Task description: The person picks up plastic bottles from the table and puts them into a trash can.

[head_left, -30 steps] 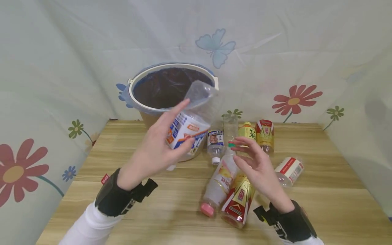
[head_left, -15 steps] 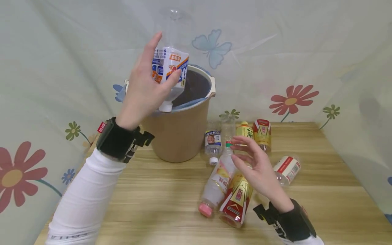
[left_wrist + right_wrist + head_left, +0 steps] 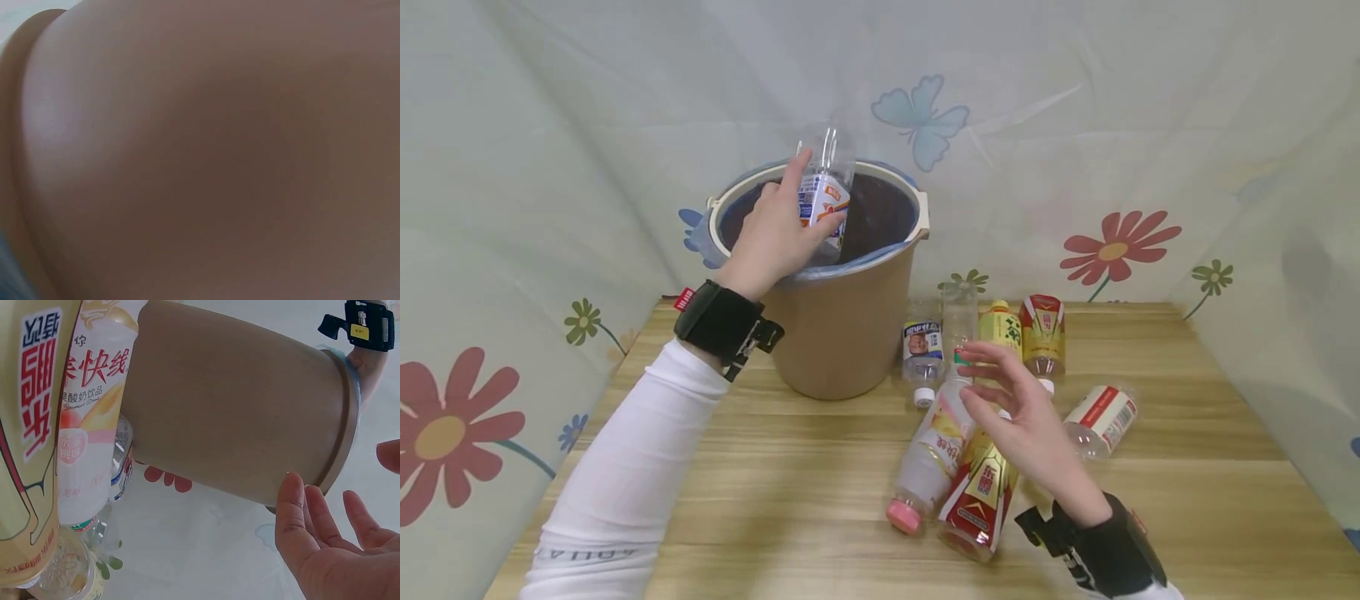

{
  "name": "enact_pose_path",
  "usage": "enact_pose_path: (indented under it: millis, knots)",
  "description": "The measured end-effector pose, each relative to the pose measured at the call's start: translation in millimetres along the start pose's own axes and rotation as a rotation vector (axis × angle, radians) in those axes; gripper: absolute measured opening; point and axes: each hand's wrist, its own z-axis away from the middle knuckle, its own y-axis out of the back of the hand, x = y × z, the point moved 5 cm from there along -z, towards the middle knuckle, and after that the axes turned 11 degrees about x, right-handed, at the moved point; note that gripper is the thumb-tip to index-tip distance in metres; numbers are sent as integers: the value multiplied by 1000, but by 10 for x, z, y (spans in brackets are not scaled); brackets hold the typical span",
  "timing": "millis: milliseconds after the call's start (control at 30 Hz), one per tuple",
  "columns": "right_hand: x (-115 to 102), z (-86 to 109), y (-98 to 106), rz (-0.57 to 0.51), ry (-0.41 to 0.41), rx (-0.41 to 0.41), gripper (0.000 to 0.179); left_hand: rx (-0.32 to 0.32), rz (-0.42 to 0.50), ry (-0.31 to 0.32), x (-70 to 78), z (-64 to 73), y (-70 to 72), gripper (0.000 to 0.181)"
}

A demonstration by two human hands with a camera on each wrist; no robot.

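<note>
My left hand [image 3: 778, 229] grips a clear plastic bottle [image 3: 826, 196] with a white, blue and orange label, thumb and index finger on either side of it. The bottle, neck down, dips into the mouth of a brown bucket [image 3: 842, 333] lined with a bluish bag. Bucket wall [image 3: 219, 156] fills the left wrist view. My right hand [image 3: 1018, 417] hovers over the bottles with loosely bent fingers and holds nothing. Nearest below it lie a pink-capped bottle [image 3: 928, 458] and a red and gold bottle [image 3: 981, 500], both also large in the right wrist view.
Right of the bucket lie a small white-capped bottle [image 3: 922, 350], a clear bottle [image 3: 959, 312], a yellow bottle [image 3: 1000, 321] and another red and gold bottle [image 3: 1043, 329]. A red and white labelled bottle [image 3: 1103, 419] lies farther right. A flower-print curtain [image 3: 1075, 125] surrounds the wooden table [image 3: 760, 500].
My left hand has carried the bottle from beside the bucket up over the rim, then lowered it into the bucket's mouth. The right hand has hardly moved.
</note>
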Motion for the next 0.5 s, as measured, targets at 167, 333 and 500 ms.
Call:
enact_pose_path:
  millis: [167, 333, 500]
  knots:
    - [17, 11, -8, 3, -2, 2, 45, -76, -19, -3, 24, 13, -42, 81]
    - [40, 20, -8, 6, -7, 5, 44, -77, -24, 12, 54, 58, -12, 70]
    - [67, 29, 8, 8, -9, 14, 42, 7, -9, -24, 98, 133, 63, 60]
